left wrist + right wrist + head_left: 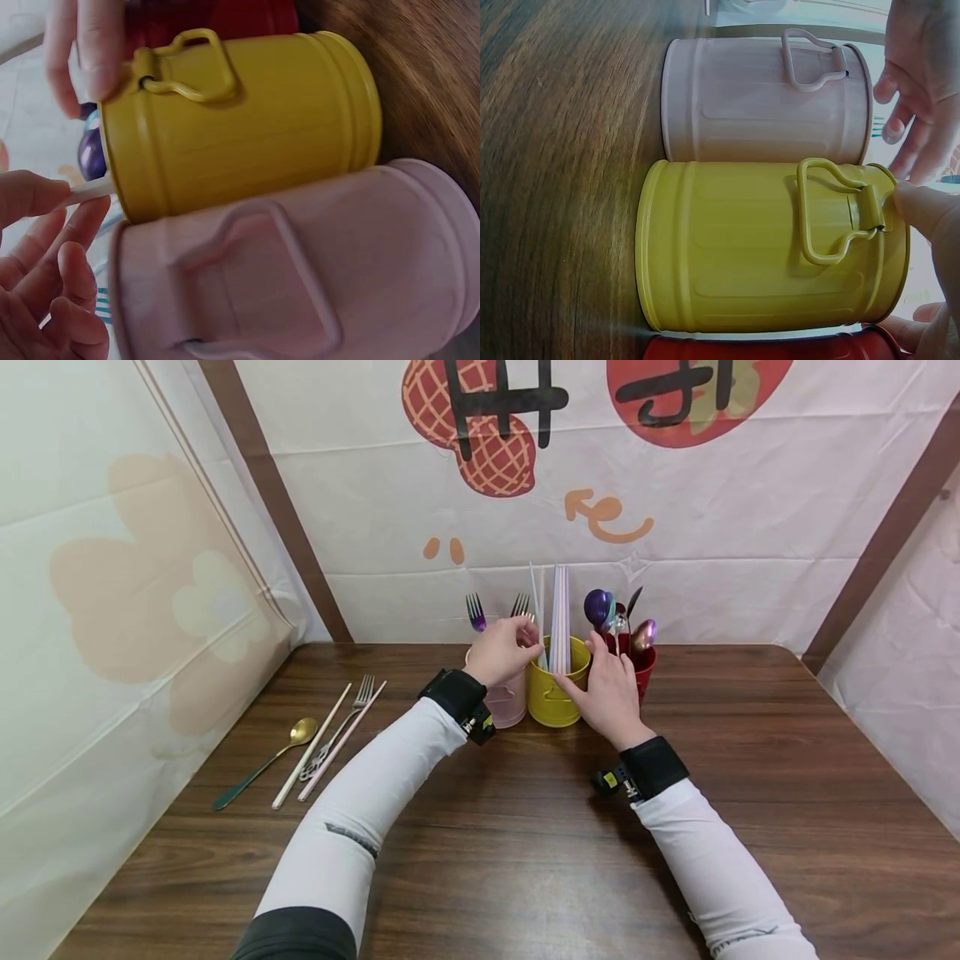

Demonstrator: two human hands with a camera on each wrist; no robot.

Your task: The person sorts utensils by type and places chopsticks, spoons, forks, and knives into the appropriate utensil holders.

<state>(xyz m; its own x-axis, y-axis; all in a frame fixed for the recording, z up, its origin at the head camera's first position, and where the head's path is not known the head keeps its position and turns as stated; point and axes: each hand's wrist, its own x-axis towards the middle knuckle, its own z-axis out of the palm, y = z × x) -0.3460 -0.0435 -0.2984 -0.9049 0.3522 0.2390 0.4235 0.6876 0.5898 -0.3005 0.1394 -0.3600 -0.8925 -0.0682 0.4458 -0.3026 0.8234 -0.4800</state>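
At the yellow bucket (553, 706), my left hand (501, 652) pinches a pale chopstick (91, 190) between thumb and finger, just above the rim. The chopstick's lower part is hidden inside. More pastel chopsticks (561, 618) stand upright in this bucket. My right hand (611, 697) touches the yellow rim with its thumb, and its other fingers reach over toward the red bucket (647, 670). Several spoons (597, 607) stick up from the red bucket. To the left, the pink bucket (507, 703) holds forks (475, 610), partly covered by my left hand.
On the left of the wooden table (525, 860) lie a gold spoon with a green handle (264, 766), a silver fork (347, 718) and two chopsticks (311, 747) on either side of the fork. A printed cloth (360, 485) hangs behind the buckets.
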